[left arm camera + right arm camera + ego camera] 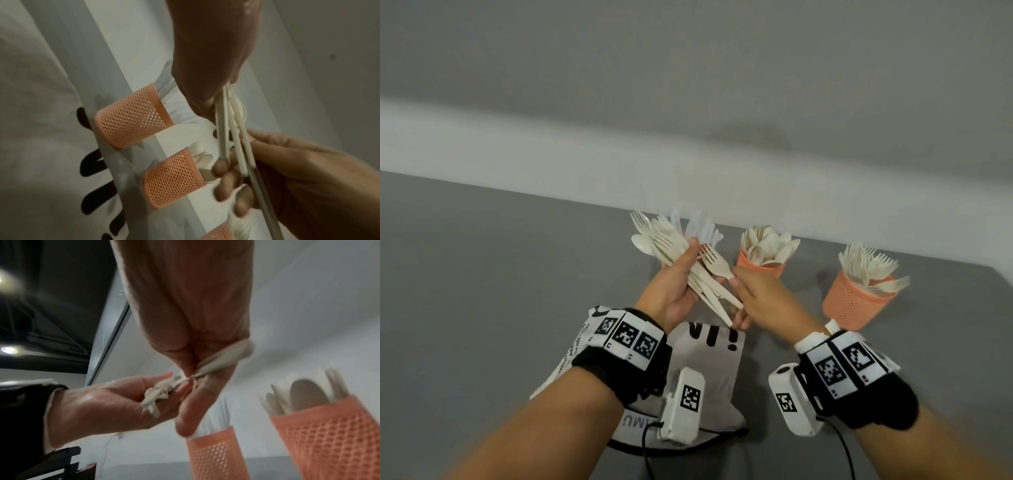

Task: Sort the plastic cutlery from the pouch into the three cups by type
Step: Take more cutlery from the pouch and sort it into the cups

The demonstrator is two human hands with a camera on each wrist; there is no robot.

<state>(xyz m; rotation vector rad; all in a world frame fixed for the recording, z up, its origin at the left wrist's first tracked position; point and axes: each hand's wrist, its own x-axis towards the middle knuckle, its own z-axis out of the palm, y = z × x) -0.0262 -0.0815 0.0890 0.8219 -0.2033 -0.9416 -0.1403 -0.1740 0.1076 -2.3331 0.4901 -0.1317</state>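
Observation:
My left hand [677,281] grips a fanned bundle of cream plastic forks and spoons [664,240] above the pouch. My right hand [737,285] pinches the handle of one fork [714,261] at the bundle's right side. In the left wrist view the bundle's handles [228,129] run between both hands. The white pouch with black lettering [709,356] lies flat under my wrists. Three orange mesh cups stand behind. The left cup holds clear knives [702,224] and is mostly hidden by my left hand. The middle cup [760,269] holds spoons, the right cup [854,301] forks.
The grey table [482,308] stretches wide to the left. A white wall [688,102] runs just behind the cups. The table's corner edge shows at the far right, beyond the fork cup. Camera cables trail from both wrists toward me.

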